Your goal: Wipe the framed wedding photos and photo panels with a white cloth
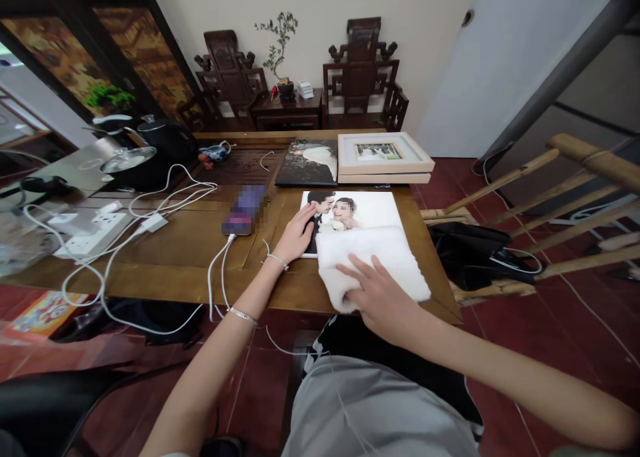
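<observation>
A wedding photo print (367, 207) of a couple lies flat on the wooden table. My left hand (296, 234) rests on its left side, fingers stretched out flat. A folded white towel (400, 257), fluffy in texture, covers the lower right part of the print and reaches past its edge. My right hand (377, 294) presses down on this towel with fingers apart, the thumb gripping its near left fold. The lower part of the picture is hidden under the towel.
Behind the print lie a dark photo panel (307, 162) and stacked pale frames (385, 154). To the left are a charging phone (244, 209), a white power strip (95, 234) with looping cables, and a black kettle (167, 140). A wooden chair (575, 210) stands right of the table (190, 274).
</observation>
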A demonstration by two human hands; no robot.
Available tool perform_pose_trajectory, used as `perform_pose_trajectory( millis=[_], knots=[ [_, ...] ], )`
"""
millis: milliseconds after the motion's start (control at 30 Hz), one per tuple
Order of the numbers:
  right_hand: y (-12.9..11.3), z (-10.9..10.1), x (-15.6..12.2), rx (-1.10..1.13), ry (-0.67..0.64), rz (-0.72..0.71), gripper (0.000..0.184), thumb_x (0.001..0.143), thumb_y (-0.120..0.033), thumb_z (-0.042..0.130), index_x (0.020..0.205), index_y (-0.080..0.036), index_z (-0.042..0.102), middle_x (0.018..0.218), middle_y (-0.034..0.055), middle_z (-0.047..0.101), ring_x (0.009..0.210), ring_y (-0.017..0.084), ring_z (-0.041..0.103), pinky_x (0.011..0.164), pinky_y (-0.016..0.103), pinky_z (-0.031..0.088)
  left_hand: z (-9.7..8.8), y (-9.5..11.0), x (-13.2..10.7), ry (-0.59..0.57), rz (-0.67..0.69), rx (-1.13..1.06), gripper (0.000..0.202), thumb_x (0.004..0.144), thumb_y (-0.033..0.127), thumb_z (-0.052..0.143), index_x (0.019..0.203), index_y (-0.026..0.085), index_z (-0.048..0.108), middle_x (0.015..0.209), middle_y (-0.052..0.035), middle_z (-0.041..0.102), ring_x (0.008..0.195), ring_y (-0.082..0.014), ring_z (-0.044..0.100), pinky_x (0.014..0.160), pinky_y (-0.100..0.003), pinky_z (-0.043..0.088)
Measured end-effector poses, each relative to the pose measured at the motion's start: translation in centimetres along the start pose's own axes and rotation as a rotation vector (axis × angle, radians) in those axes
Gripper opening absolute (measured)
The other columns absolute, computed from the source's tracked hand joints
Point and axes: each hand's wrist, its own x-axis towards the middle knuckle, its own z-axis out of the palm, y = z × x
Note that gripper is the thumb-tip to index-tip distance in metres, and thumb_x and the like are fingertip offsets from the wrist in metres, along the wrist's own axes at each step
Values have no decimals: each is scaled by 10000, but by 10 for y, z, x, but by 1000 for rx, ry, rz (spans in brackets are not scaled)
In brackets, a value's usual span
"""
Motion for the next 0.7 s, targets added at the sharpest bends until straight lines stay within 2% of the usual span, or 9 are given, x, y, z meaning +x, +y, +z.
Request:
perform_pose_trajectory(
  millis=[100,200,333,500,600,700],
  knots=[
    [-1,-1,-8,49,19,-27,416,697,19,499,993,-168,723,1522,125,476,1442,404,330,1110,676,318,0,0,0,3,8,6,478,959,225,393,1408,159,543,1534,-97,461,1458,-224,379,1239,-470,254],
    [10,-3,-1,100,69,-11,457,696,17,484,1043,-176,712,1454,133,548,1421,359,381,1117,629,324,0,1,0,-1,-2,14,480,960,228,392,1414,167,538,1537,-91,458,1462,-218,372,1242,-465,248],
    [38,-12,30,83,91,108,506,726,3,474,1157,-165,678,1319,173,628,1354,328,462,1094,555,347,-1,1,0,-3,-10,21,482,956,224,395,1413,172,538,1538,-86,457,1459,-211,376,1242,-457,247],
    [80,-24,82,2,74,201,451,800,-40,442,1170,-169,666,1154,174,670,1099,309,602,938,463,441,-1,2,0,3,-14,8,481,969,261,396,1418,153,531,1534,-99,462,1459,-219,377,1241,-442,247],
    [91,-23,106,-46,64,233,494,808,-15,432,1231,-161,639,1215,181,655,1189,337,549,952,501,432,-2,8,-1,44,-27,-33,489,1004,354,383,1435,164,512,1518,-98,486,1439,-226,411,1226,-439,279],
    [83,-15,118,-91,56,221,549,816,13,429,1302,-172,605,1424,169,551,1361,379,403,1034,624,352,-5,17,-2,106,-7,-101,538,1029,454,335,1451,160,491,1516,-109,487,1428,-231,427,1217,-438,294]
  ],
)
